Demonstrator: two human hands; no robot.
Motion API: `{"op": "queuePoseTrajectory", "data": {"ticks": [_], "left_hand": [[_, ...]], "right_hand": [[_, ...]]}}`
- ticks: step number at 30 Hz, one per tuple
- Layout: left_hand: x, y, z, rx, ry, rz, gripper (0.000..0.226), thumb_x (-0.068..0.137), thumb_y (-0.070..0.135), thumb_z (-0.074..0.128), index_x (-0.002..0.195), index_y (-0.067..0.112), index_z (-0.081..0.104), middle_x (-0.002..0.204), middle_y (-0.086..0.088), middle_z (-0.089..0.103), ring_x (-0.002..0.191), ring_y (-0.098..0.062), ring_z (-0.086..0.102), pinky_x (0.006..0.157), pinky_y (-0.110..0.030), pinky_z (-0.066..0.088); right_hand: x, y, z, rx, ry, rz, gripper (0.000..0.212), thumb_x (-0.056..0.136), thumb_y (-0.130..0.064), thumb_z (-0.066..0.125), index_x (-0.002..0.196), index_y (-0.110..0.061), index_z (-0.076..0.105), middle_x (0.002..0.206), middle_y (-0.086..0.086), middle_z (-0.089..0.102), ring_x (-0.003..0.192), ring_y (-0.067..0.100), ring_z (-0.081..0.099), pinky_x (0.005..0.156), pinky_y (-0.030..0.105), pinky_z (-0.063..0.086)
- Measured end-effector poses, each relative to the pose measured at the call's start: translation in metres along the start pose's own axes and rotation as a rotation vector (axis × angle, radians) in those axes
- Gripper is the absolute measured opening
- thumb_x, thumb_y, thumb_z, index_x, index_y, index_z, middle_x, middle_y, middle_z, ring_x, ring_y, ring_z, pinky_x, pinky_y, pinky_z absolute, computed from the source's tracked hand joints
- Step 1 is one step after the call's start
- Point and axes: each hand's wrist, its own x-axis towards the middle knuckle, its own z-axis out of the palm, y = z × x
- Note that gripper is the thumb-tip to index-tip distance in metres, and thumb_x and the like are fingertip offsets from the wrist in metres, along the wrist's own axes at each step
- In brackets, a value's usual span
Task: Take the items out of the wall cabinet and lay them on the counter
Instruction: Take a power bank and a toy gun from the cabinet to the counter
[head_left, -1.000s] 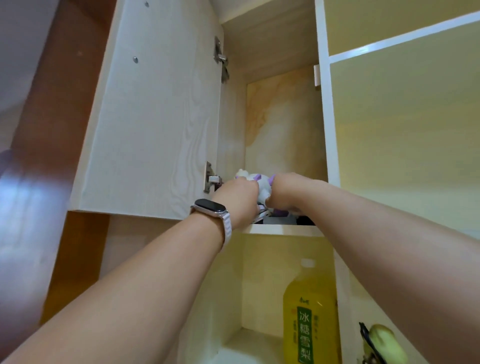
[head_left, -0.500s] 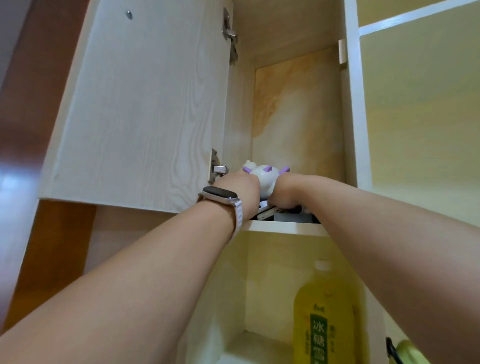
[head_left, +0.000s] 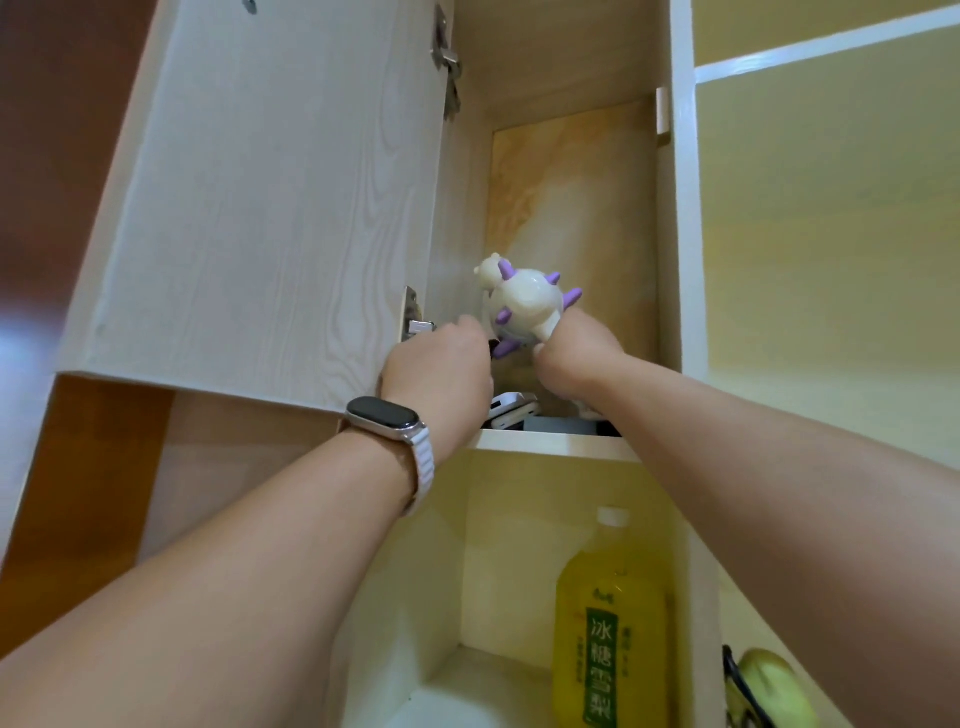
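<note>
Both arms reach up into the open wall cabinet's upper compartment. My right hand (head_left: 576, 353) grips a white toy animal with purple spikes (head_left: 524, 306) by its lower end and holds it above the shelf (head_left: 550, 446). My left hand (head_left: 441, 374), a watch on its wrist, is curled just left of the toy; its fingers are hidden, and I cannot tell whether it holds anything. Under the hands a white flat device (head_left: 511, 410) and a dark flat box (head_left: 566, 425) lie on the shelf.
The cabinet door (head_left: 280, 197) stands open on the left, its hinges close to my left hand. In the lower compartment stands a yellow drink bottle (head_left: 610, 623). A yellow-green object (head_left: 774, 686) sits at the bottom right, behind the divider.
The toy has risen off the shelf in my right hand and now shows fully above both hands. My left hand has come off the toy and sits to its left.
</note>
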Motion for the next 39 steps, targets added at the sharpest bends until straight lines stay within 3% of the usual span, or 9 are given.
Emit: {"op": "queuePoseTrajectory", "data": {"ticks": [2, 5, 9, 15, 19, 25, 28, 35, 39], "left_hand": [[-0.005, -0.003, 0.000, -0.009, 0.026, 0.002, 0.017, 0.093, 0.019, 0.048, 0.093, 0.014, 0.032, 0.079, -0.002, 0.044, 0.071, -0.029, 0.046, 0.057, -0.033, 0.031], [-0.011, -0.005, -0.001, -0.039, 0.060, -0.013, 0.018, 0.094, 0.018, 0.047, 0.091, 0.013, 0.029, 0.073, -0.003, 0.045, 0.063, -0.028, 0.042, 0.047, -0.030, 0.023], [-0.018, -0.005, -0.004, -0.155, 0.115, -0.032, 0.018, 0.096, 0.022, 0.045, 0.093, 0.014, 0.029, 0.076, -0.004, 0.049, 0.064, -0.029, 0.045, 0.051, -0.032, 0.029], [-0.040, 0.005, -0.008, -0.674, 0.309, -0.236, 0.015, 0.096, 0.025, 0.051, 0.099, 0.021, 0.037, 0.074, 0.008, 0.049, 0.065, -0.021, 0.049, 0.057, -0.031, 0.036], [-0.056, 0.017, -0.013, -0.953, 0.380, -0.353, 0.023, 0.089, 0.018, 0.064, 0.097, 0.019, 0.043, 0.076, 0.013, 0.051, 0.063, -0.001, 0.050, 0.049, -0.009, 0.037], [-0.063, 0.024, -0.008, -1.221, 0.355, -0.446, 0.032, 0.082, 0.009, 0.071, 0.100, 0.017, 0.044, 0.089, 0.000, 0.061, 0.071, -0.004, 0.057, 0.053, -0.005, 0.039], [-0.071, 0.032, -0.010, -1.314, 0.332, -0.378, 0.032, 0.085, 0.007, 0.068, 0.107, 0.021, 0.048, 0.095, 0.006, 0.064, 0.082, 0.000, 0.061, 0.061, -0.003, 0.043], [-0.103, 0.067, -0.019, -1.562, 0.185, -0.263, 0.030, 0.087, 0.013, 0.066, 0.090, 0.040, 0.054, 0.085, 0.007, 0.067, 0.081, -0.012, 0.067, 0.072, -0.042, 0.060], [-0.123, 0.093, -0.017, -1.749, 0.058, -0.210, 0.024, 0.088, 0.012, 0.067, 0.096, 0.033, 0.059, 0.088, 0.007, 0.071, 0.082, -0.017, 0.070, 0.072, -0.048, 0.060]], "right_hand": [[-0.005, 0.001, -0.004, 0.119, 0.029, 0.014, 0.020, 0.088, -0.005, 0.052, 0.095, -0.021, 0.062, 0.096, 0.003, 0.056, 0.086, 0.025, 0.050, 0.074, 0.030, 0.038], [-0.009, 0.003, -0.010, 0.221, 0.112, 0.039, 0.029, 0.091, -0.011, 0.053, 0.120, -0.013, 0.047, 0.100, 0.008, 0.055, 0.080, 0.023, 0.052, 0.063, 0.029, 0.039], [-0.010, 0.005, -0.012, 0.340, 0.204, 0.030, 0.034, 0.092, -0.018, 0.051, 0.125, -0.011, 0.042, 0.093, 0.004, 0.054, 0.070, 0.017, 0.051, 0.050, 0.026, 0.034], [-0.036, -0.001, -0.023, 0.618, 0.331, -0.027, 0.023, 0.091, -0.027, 0.055, 0.111, -0.017, 0.048, 0.083, -0.003, 0.058, 0.066, 0.012, 0.054, 0.053, 0.027, 0.039], [-0.063, -0.003, -0.029, 0.747, 0.421, -0.083, 0.011, 0.081, -0.019, 0.057, 0.091, -0.023, 0.059, 0.062, -0.009, 0.057, 0.052, 0.011, 0.049, 0.050, 0.023, 0.038], [-0.109, 0.004, -0.034, 0.799, 0.405, -0.052, 0.011, 0.082, -0.015, 0.061, 0.090, -0.017, 0.068, 0.071, -0.001, 0.071, 0.074, 0.022, 0.069, 0.066, 0.036, 0.057], [-0.128, 0.013, -0.042, 0.825, 0.391, 0.001, 0.011, 0.084, -0.015, 0.060, 0.090, -0.017, 0.069, 0.077, 0.001, 0.073, 0.071, 0.015, 0.070, 0.070, 0.041, 0.060], [-0.178, 0.044, -0.074, 0.818, 0.443, 0.117, 0.007, 0.089, -0.007, 0.059, 0.092, -0.007, 0.066, 0.079, 0.006, 0.070, 0.070, 0.011, 0.070, 0.070, 0.039, 0.059], [-0.214, 0.060, -0.088, 0.750, 0.506, 0.163, 0.012, 0.090, -0.008, 0.062, 0.101, -0.004, 0.065, 0.086, 0.006, 0.071, 0.073, 0.013, 0.071, 0.070, 0.042, 0.060]]}}
